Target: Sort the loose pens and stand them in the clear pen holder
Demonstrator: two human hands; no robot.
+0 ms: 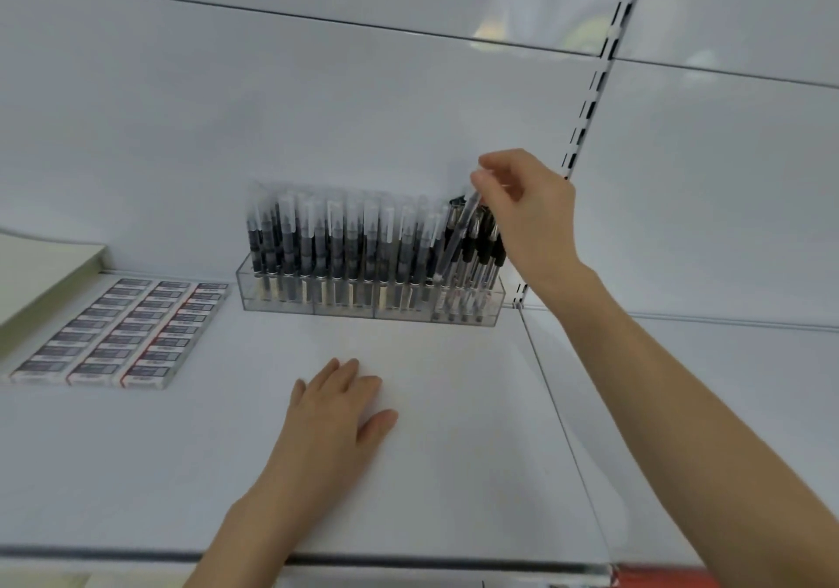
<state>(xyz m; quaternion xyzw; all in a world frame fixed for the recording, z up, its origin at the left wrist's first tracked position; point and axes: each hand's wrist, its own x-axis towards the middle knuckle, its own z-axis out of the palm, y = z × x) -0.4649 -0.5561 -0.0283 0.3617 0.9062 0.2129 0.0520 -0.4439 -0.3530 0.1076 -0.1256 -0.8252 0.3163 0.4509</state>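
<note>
Bright, even light fills a slightly blurred view, with glare on the back panel (535,19), faint shadows on the shelf (181,474) and lines bowing near the edges.

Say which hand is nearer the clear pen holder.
Right. The right hand pinches a pen over the right end of the clear pen holder; the left hand lies flat on the shelf in front.

clear pen holder (336,310) at shelf back; pens (345,242) upright, packed
</note>
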